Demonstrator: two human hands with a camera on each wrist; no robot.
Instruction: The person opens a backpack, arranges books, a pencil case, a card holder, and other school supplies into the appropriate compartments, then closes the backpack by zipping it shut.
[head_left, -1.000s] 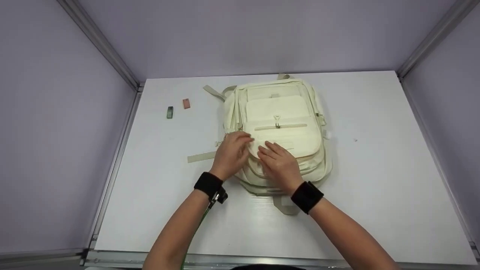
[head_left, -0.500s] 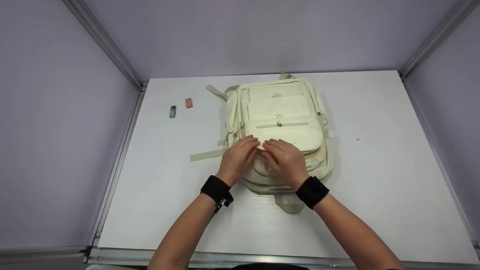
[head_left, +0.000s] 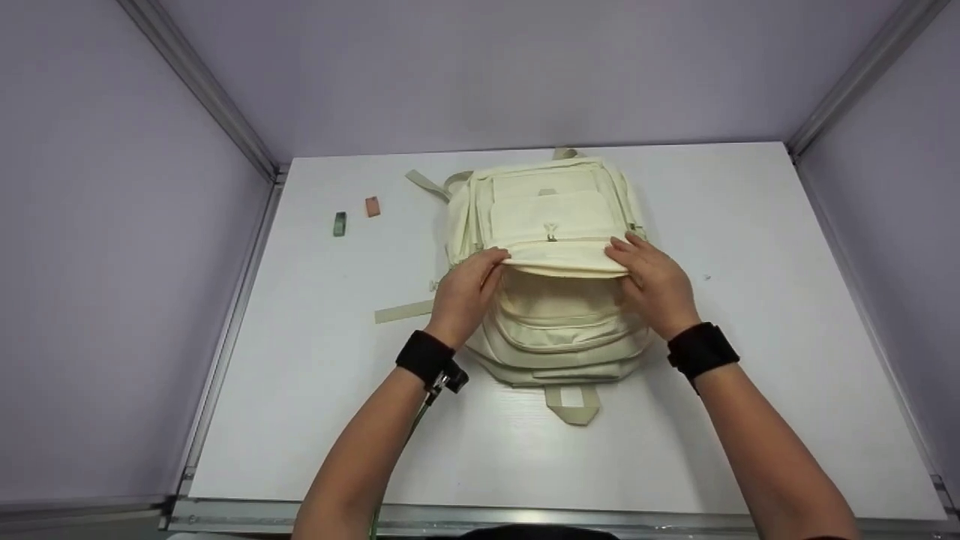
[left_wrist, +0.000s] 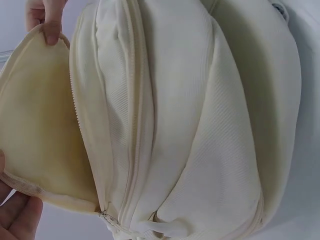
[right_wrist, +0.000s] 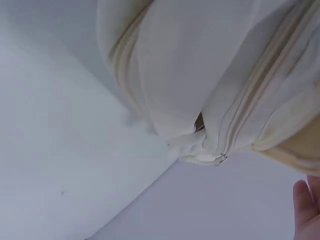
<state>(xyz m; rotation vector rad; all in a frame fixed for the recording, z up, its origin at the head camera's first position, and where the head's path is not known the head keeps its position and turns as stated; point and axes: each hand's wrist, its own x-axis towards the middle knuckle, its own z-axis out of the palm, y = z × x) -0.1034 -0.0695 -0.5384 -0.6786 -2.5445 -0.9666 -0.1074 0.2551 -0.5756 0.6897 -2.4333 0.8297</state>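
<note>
A cream backpack (head_left: 547,214) lies on its back on the white table. The front pocket's flap (head_left: 564,259) is lifted, and the pocket's pale inside shows beneath it. My left hand (head_left: 466,296) pinches the flap's left corner between thumb and fingers. At the right corner, my right hand (head_left: 660,285) holds the same edge. In the left wrist view the raised flap (left_wrist: 45,115) stands away from the zipper-lined pocket edge, stretched between both hands. Only a few fingers of the right hand (right_wrist: 306,207) show in the right wrist view, beside the flap.
A green block (head_left: 340,223) and a reddish block (head_left: 373,207) lie at the table's back left. A loose strap (head_left: 403,312) sticks out left of the bag, and a strap loop (head_left: 574,412) extends toward the front. Panels enclose the table's back and sides.
Both hands were close together at the pocket's lower edge. My right hand has moved right to the other corner, and the flap has been lifted up and away, exposing the pocket's inside.
</note>
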